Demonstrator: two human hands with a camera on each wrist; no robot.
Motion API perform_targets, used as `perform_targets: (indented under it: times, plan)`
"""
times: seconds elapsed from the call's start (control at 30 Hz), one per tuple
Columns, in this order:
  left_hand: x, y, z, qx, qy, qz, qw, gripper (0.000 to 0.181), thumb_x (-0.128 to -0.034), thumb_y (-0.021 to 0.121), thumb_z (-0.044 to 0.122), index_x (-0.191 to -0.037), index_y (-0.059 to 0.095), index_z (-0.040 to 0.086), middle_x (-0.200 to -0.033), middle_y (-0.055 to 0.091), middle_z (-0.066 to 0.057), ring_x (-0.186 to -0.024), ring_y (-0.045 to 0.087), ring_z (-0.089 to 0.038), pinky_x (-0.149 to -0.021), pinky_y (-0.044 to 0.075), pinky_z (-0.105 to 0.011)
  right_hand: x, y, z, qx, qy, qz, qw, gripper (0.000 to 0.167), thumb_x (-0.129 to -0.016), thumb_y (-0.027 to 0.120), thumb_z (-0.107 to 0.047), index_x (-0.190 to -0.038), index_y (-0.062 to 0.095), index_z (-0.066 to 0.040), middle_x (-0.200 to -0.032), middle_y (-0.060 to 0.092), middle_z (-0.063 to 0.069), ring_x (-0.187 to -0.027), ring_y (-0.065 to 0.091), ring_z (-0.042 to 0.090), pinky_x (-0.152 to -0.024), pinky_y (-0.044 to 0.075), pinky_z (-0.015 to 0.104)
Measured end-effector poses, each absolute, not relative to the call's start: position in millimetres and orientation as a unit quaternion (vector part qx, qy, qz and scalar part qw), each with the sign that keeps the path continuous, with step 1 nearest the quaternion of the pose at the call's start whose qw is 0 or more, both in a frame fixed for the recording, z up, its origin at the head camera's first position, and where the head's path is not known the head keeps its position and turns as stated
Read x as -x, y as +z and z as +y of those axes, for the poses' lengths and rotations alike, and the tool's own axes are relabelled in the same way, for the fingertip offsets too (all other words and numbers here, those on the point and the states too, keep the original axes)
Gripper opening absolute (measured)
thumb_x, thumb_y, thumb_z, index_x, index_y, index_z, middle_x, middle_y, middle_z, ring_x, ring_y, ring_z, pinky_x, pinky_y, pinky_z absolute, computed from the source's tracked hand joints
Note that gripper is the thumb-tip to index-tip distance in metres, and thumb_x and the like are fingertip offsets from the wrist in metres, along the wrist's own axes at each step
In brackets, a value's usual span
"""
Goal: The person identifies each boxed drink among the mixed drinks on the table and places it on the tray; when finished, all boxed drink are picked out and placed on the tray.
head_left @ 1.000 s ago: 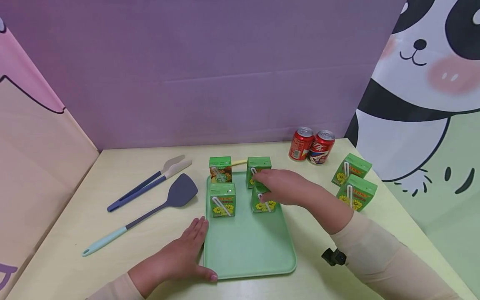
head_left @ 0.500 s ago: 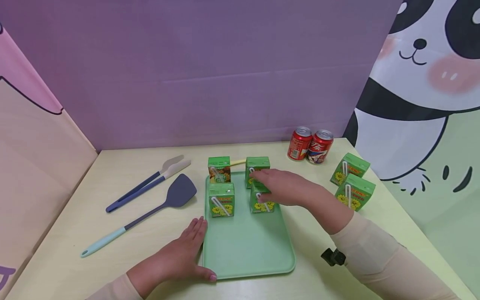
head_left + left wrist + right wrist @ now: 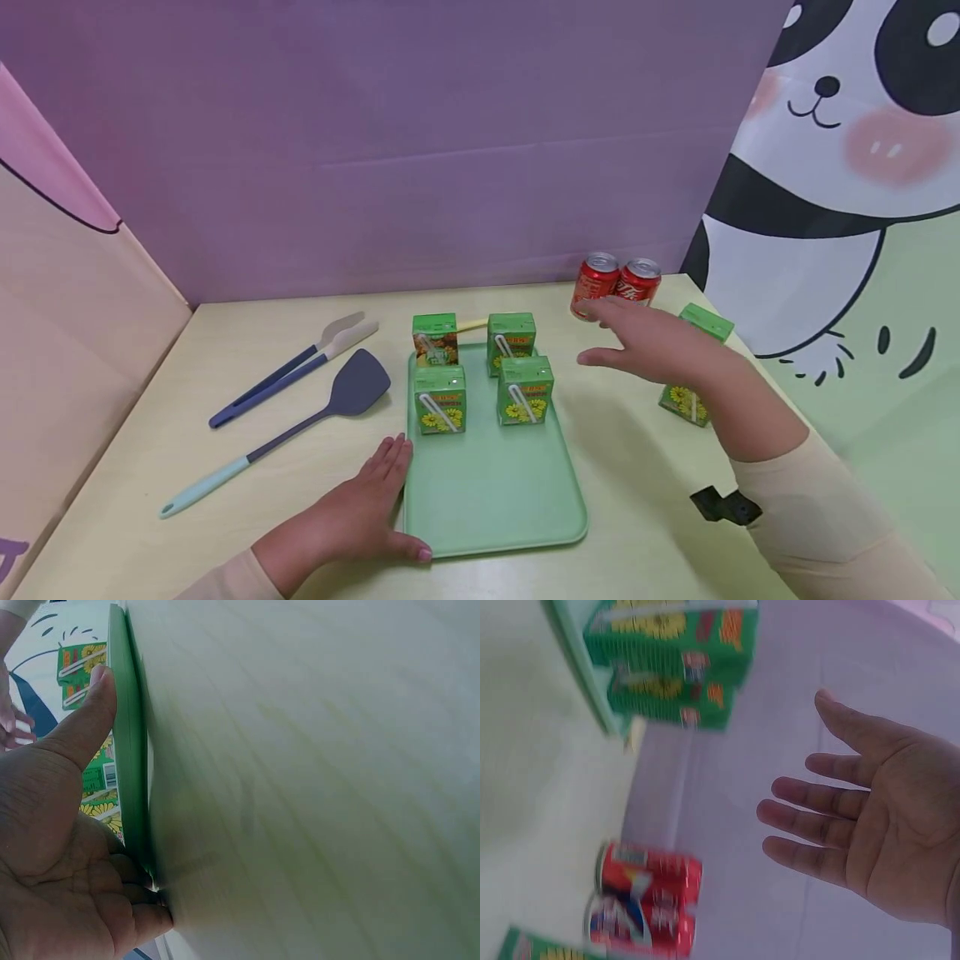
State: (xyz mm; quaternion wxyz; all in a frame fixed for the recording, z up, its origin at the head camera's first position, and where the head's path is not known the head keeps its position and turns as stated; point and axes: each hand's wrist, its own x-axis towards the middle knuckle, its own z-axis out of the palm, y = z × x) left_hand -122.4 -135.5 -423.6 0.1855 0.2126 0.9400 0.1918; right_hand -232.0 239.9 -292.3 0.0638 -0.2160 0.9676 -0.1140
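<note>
My right hand [image 3: 660,343] withdrawn from the front-right carton [image 3: 526,392].
I have moved it rightward; it now partly covers the red cans [image 3: 597,280] in head view.

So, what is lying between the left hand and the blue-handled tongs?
In the head view, the spatula lies between the left hand and the tongs.

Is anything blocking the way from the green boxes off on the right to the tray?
Nothing visible stands on the table between those green boxes and the tray; only the right hand hovers there. The red cans stand farther back.
</note>
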Motion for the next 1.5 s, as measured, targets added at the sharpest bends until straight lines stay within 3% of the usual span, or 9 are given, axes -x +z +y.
perform_targets:
  times: [0.17,0.33,0.53,0.73,0.93,1.13,1.33,1.5]
  plan:
    - [122,-425,-136,-0.212,0.191,0.940,0.186,0.133,-0.0656,0.074,0.073,-0.156,0.011,0.000,-0.164,0.005,-0.018,-0.152,0.003,-0.035,-0.119,0.023,-0.053,227,-285,276,0.170,-0.123,0.976,0.064,0.080,-0.086,0.064,-0.060,-0.148,0.040,-0.015,-0.140,0.052,0.014,-0.128,0.049,0.038,-0.099,0.044,0.061]
    - [121,-424,-136,-0.215,0.191,0.940,0.185,0.132,-0.0660,0.074,0.073,-0.156,0.011,-0.001,-0.164,0.005,-0.019,-0.152,0.003,-0.036,-0.119,0.022,-0.053,225,-290,310,0.140,-0.113,0.982,0.050,0.080,-0.088,0.065,-0.056,-0.147,0.040,-0.009,-0.137,0.053,0.020,-0.123,0.052,0.041,-0.095,0.046,0.062]
    - [121,-424,-135,-0.219,0.190,0.940,0.181,0.131,-0.0671,0.074,0.072,-0.156,0.011,-0.001,-0.164,0.005,-0.020,-0.152,0.003,-0.036,-0.119,0.022,-0.053,224,-314,346,0.126,-0.139,0.981,0.059,0.079,-0.091,0.064,-0.052,-0.145,0.038,0.000,-0.132,0.057,0.026,-0.120,0.053,0.042,-0.096,0.044,0.062]
    - [123,-425,-136,-0.219,0.187,0.941,0.180,0.132,-0.0664,0.073,0.074,-0.156,0.010,0.000,-0.164,0.005,-0.019,-0.152,0.003,-0.036,-0.119,0.021,-0.052,226,-343,371,0.102,-0.175,0.976,0.081,0.085,-0.092,0.063,-0.052,-0.148,0.032,0.005,-0.136,0.051,0.032,-0.120,0.051,0.044,-0.096,0.044,0.063]
    - [123,-425,-137,-0.217,0.191,0.940,0.183,0.133,-0.0657,0.073,0.074,-0.156,0.010,0.000,-0.164,0.005,-0.019,-0.152,0.003,-0.036,-0.119,0.022,-0.053,228,-357,380,0.076,-0.159,0.980,0.093,0.092,-0.089,0.062,-0.059,-0.150,0.029,0.002,-0.134,0.049,0.034,-0.116,0.051,0.047,-0.090,0.044,0.065]
    - [123,-425,-137,-0.216,0.191,0.940,0.184,0.133,-0.0658,0.072,0.075,-0.156,0.010,0.000,-0.164,0.005,-0.019,-0.152,0.003,-0.036,-0.118,0.023,-0.053,228,-358,377,0.071,-0.138,0.984,0.091,0.085,-0.090,0.064,-0.054,-0.145,0.035,0.005,-0.127,0.055,0.034,-0.113,0.055,0.049,-0.087,0.047,0.064]
    - [123,-425,-137,-0.212,0.192,0.939,0.189,0.134,-0.0654,0.073,0.075,-0.157,0.009,0.000,-0.165,0.004,-0.018,-0.152,0.002,-0.035,-0.118,0.024,-0.053,229,-357,373,0.078,-0.130,0.984,0.089,0.086,-0.089,0.065,-0.053,-0.144,0.037,0.007,-0.122,0.059,0.032,-0.109,0.057,0.045,-0.087,0.047,0.062]
    - [123,-426,-137,-0.212,0.191,0.940,0.189,0.133,-0.0657,0.072,0.075,-0.157,0.009,0.001,-0.165,0.004,-0.018,-0.152,0.002,-0.035,-0.118,0.024,-0.053,226,-351,360,0.093,-0.130,0.984,0.077,0.081,-0.089,0.067,-0.052,-0.142,0.041,0.003,-0.110,0.064,0.021,-0.098,0.059,0.036,-0.080,0.051,0.054]
